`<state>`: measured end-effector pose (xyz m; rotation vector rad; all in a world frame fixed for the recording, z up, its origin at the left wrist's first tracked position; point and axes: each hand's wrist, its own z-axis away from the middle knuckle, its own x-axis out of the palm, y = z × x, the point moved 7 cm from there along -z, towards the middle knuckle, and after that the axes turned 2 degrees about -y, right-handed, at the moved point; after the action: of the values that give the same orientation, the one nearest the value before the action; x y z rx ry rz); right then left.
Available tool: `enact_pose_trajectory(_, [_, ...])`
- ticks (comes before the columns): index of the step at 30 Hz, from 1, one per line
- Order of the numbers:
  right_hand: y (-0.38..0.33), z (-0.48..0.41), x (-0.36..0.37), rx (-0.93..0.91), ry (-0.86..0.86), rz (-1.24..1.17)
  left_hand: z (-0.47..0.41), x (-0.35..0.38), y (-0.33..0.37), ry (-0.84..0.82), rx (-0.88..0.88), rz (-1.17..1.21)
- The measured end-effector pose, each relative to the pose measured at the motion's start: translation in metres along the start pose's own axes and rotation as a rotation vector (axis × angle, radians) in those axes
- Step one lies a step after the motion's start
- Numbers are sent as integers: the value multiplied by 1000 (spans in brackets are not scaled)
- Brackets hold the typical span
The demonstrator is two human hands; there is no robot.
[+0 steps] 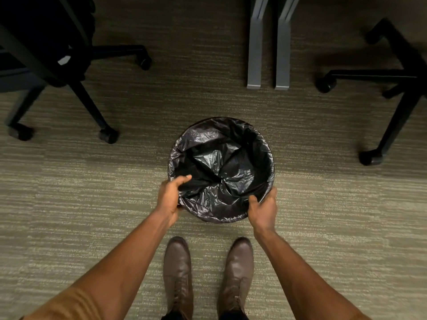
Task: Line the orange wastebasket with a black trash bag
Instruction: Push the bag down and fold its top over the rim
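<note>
Both hands clamp the black trash bag (221, 167) over the wastebasket's near rim: left hand (169, 197), right hand (263, 210), fingers gripping plastic to seat it.

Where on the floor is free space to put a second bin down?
Bare carpet lies left of the lined wastebasket, below the chair wheels; also right of it, toward the other chair base. Crowded: between the shoes and basket, where both hands work.
</note>
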<state>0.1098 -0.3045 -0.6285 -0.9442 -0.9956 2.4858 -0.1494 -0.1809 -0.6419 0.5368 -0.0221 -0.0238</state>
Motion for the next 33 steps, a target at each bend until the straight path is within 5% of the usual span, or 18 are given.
enact_pose_trajectory(3, [0,0,-1,-4,3,25,6,-19,8,202,112,-96])
enact_pose_trajectory(11, [2,-4,-2,-2,32,124,16,-6,19,273,223,-533])
enact_pose_trajectory(16, [10,-3,-1,77,-14,-37,32,-2,36,423,379,-769])
enact_pose_trajectory(21, [28,-4,11,267,-118,-357,22,-11,23,310,227,-514])
enact_pose_trajectory(26, [31,-7,27,433,-347,-829,17,-10,24,230,266,-597])
enact_pose_trajectory(33, [24,-12,20,410,-467,-805,28,-9,32,234,370,-799])
